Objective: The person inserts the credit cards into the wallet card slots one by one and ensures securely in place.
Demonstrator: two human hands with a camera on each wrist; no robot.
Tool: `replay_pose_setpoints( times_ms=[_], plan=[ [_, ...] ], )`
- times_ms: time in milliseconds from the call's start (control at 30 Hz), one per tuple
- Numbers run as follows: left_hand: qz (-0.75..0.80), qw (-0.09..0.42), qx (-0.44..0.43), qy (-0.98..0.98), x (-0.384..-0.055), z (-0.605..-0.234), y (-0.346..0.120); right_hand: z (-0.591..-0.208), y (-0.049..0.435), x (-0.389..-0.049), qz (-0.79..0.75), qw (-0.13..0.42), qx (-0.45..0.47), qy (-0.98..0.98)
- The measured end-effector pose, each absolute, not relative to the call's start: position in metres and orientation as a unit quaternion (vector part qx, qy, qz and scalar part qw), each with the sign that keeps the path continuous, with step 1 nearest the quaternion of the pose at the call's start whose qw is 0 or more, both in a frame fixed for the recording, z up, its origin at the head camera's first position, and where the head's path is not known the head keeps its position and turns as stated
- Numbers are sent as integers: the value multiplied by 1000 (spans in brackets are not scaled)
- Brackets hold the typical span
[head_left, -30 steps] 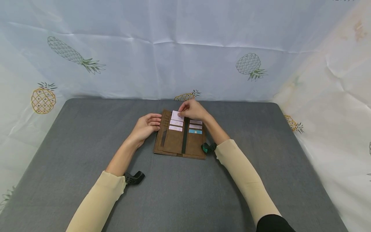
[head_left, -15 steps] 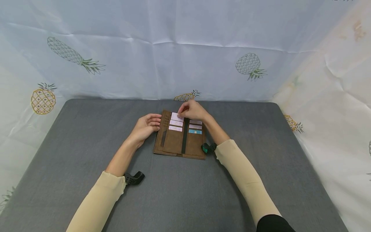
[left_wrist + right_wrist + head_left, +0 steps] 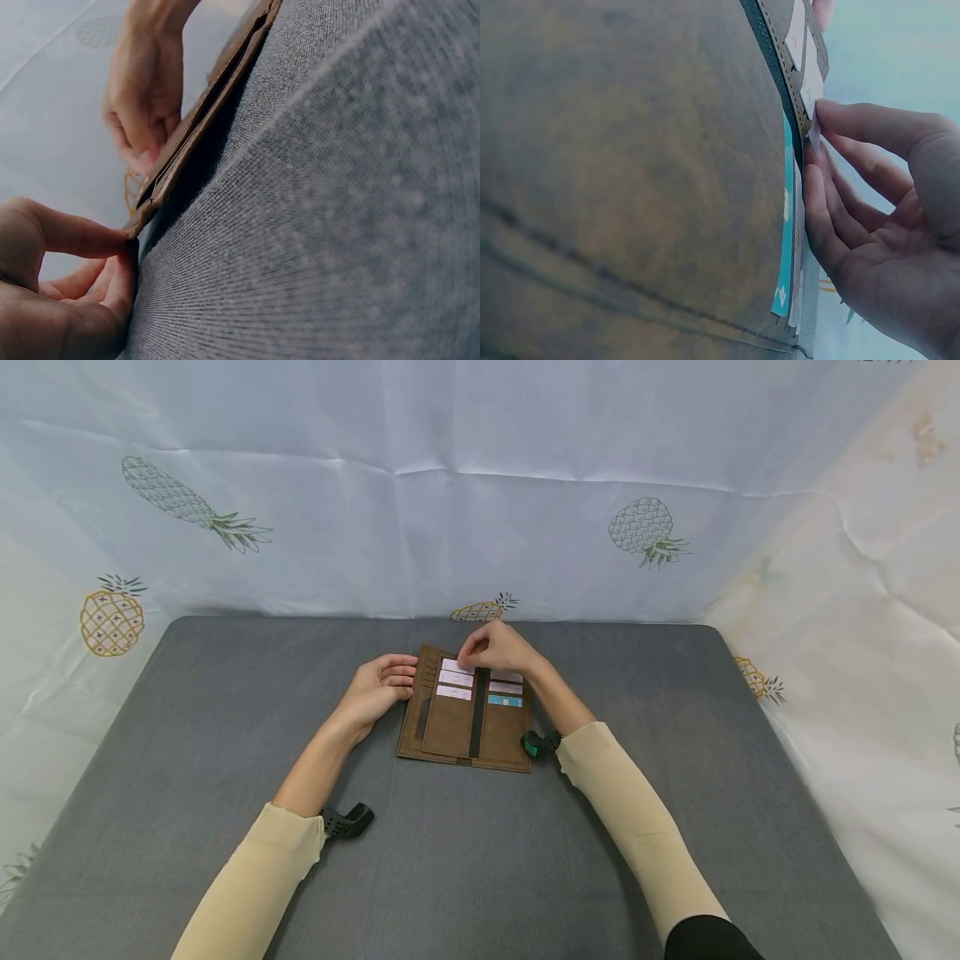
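Observation:
A brown wallet [image 3: 448, 728] lies spread on the grey table, with cards in the slots of both inner panels. At its upper left, my right hand [image 3: 501, 648] pinches the top pale card [image 3: 450, 665], which sits mostly inside its slot. The right wrist view shows thumb and finger on that card's corner. My left hand [image 3: 372, 689] is at the wallet's left edge; in the left wrist view its thumb and fingers pinch the wallet's corner [image 3: 141, 219]. Two more pale cards [image 3: 454, 685] sit lower on the same panel. A blue card [image 3: 506, 701] is lowest on the right panel.
Grey cloth covers the table [image 3: 480, 860], whose far edge meets a pale curtain [image 3: 480, 527] printed with pineapples. Black wrist mounts [image 3: 348, 820] stick out from both sleeves, the right one close beside the wallet's right edge.
The top pale card has slid down into its slot, so less of it shows. My right hand has moved slightly down with it; the left hand and wallet have stayed in place.

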State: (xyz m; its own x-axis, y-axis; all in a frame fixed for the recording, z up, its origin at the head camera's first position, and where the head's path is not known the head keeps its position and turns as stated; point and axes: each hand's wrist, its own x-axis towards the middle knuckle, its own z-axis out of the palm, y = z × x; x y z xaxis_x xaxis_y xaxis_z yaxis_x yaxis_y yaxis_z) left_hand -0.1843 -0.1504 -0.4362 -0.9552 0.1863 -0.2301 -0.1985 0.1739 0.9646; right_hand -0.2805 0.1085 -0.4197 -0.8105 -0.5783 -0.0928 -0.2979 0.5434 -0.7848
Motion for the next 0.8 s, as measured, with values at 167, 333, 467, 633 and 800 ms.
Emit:
replay_pose_setpoints(
  times_ms=[167,333,467,633,800],
  plan=[
    [640,151,-4,753,-184,-436,-149,-420,109,-280,-397,178,-255,864],
    [631,147,-3,762,-184,-436,-148,-421,111,-279,-397,165,-254,866],
    [607,135,10,783,-183,-436,-149,-422,115,-276,-418,151,-251,860],
    [558,125,30,820,-181,-437,-152,-418,125,-266,-441,117,-250,854],
    [513,116,53,849,-180,-434,-156,-407,144,-253,-445,70,-237,861]
  ],
)
